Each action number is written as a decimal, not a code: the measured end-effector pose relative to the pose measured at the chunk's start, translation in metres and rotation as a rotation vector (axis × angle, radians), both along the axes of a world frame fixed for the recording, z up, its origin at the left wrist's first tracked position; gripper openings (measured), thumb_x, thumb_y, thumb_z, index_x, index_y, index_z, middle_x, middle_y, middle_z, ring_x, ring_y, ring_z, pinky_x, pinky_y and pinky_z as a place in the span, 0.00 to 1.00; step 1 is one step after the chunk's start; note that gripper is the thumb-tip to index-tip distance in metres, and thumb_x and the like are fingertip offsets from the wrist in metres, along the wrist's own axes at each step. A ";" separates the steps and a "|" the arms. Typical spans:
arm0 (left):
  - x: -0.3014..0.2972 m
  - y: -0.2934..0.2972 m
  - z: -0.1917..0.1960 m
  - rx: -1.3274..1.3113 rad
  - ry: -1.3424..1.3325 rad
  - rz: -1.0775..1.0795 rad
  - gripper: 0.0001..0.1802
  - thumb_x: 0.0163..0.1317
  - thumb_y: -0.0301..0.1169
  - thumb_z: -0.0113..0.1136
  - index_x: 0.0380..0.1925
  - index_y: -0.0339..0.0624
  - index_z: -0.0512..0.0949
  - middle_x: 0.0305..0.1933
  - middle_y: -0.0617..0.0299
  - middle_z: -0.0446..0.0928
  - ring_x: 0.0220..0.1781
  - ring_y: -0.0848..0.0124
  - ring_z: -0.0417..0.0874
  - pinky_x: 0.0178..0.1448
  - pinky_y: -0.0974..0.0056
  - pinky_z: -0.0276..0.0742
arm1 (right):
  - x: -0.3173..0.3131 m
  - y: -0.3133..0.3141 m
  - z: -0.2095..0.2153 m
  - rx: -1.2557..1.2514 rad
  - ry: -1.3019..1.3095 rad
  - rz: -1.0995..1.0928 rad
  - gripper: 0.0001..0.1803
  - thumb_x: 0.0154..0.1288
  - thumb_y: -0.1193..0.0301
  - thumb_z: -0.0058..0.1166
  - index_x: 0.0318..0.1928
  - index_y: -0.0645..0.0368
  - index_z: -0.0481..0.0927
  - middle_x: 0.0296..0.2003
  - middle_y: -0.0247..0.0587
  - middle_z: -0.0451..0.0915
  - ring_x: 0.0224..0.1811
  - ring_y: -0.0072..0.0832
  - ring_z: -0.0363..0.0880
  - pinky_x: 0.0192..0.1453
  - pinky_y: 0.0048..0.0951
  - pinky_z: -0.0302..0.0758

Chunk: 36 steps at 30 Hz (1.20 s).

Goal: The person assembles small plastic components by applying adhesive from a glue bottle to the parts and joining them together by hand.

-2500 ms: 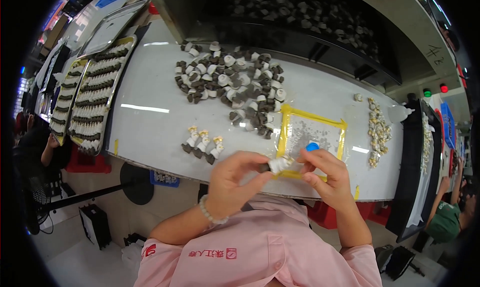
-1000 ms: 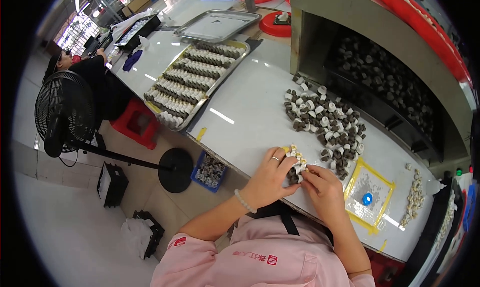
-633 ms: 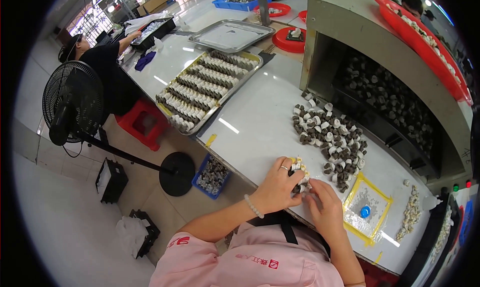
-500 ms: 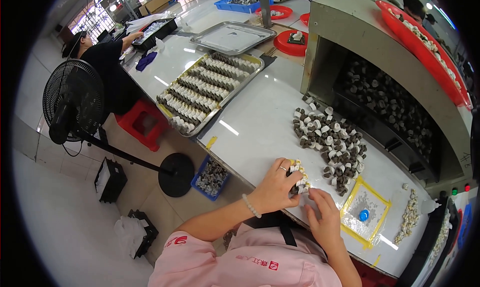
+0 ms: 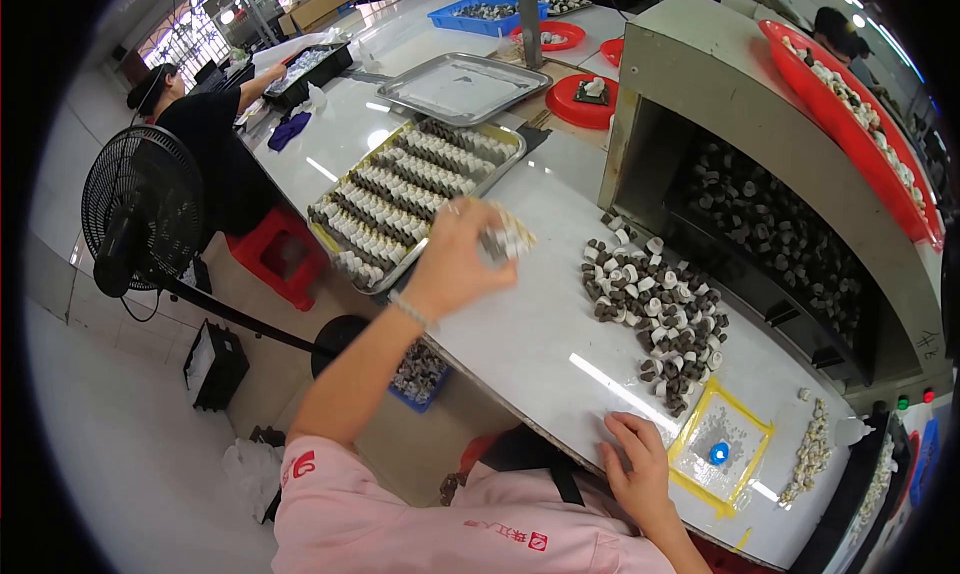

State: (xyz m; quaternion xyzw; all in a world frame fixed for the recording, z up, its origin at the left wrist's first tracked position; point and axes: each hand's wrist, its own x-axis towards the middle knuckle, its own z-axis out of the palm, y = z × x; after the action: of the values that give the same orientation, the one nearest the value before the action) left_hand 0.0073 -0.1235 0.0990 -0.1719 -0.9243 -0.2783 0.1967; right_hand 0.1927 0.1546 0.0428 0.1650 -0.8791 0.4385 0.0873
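My left hand (image 5: 458,259), smeared by motion, is raised beside the tray. Between its fingers it grips a short row of small white-and-dark pieces (image 5: 508,236) with some yellow on them. Close by, the metal tray (image 5: 497,171) holds several neat slanting rows of like pieces (image 5: 412,182). My right hand (image 5: 638,464) rests at the table's near edge, fingers and thumb apart, with nothing in it. Ahead of it lies a loose heap of small dark-and-white pieces (image 5: 660,304). To its right is a yellow-taped rectangle (image 5: 715,424) with a blue round object (image 5: 719,453) on it.
A grey box-shaped housing (image 5: 690,59) at the right contains a dark bin of pieces (image 5: 770,234). A red tray (image 5: 850,104) sits on top. Behind the filled tray lies another metal tray (image 5: 465,86). A fan (image 5: 145,224) and a co-worker (image 5: 200,124) are at the left.
My left hand has lifted the row of pieces from the near edge and carried it left and away toward the tray. My right hand has drawn back slightly toward me.
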 end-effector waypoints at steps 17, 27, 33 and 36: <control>-0.209 -0.008 -0.016 -0.296 -0.068 0.317 0.25 0.38 0.42 0.67 0.34 0.38 0.74 0.35 0.49 0.75 0.46 0.50 0.71 0.54 0.54 0.69 | 0.000 0.007 0.004 -0.097 -0.069 -0.023 0.18 0.52 0.81 0.60 0.47 0.63 0.80 0.44 0.48 0.78 0.45 0.42 0.78 0.48 0.34 0.75; -0.213 -0.010 -0.018 -0.355 -0.134 0.297 0.25 0.39 0.43 0.65 0.35 0.38 0.75 0.39 0.49 0.76 0.45 0.50 0.72 0.52 0.55 0.72 | -0.004 0.007 0.005 -0.115 -0.039 -0.006 0.16 0.53 0.80 0.60 0.45 0.62 0.80 0.42 0.46 0.78 0.42 0.40 0.78 0.44 0.34 0.76; -0.207 -0.008 -0.012 -0.371 -0.211 0.339 0.25 0.42 0.45 0.64 0.37 0.40 0.76 0.41 0.52 0.77 0.50 0.52 0.73 0.54 0.55 0.72 | -0.003 0.008 0.003 -0.123 -0.052 -0.004 0.16 0.53 0.81 0.59 0.45 0.62 0.80 0.42 0.45 0.78 0.42 0.40 0.78 0.44 0.34 0.76; -0.206 -0.007 -0.011 -0.388 -0.222 0.383 0.25 0.42 0.46 0.64 0.38 0.42 0.76 0.43 0.53 0.77 0.52 0.54 0.73 0.54 0.54 0.73 | -0.003 0.008 0.005 -0.119 -0.061 0.000 0.16 0.53 0.80 0.59 0.45 0.62 0.80 0.42 0.45 0.78 0.41 0.40 0.78 0.44 0.34 0.76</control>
State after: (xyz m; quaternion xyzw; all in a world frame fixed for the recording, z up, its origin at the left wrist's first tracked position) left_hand -0.1988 -0.1305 0.0881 0.0028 -0.9917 -0.0713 0.1068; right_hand 0.1893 0.1628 0.0483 0.1460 -0.8538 0.4948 0.0699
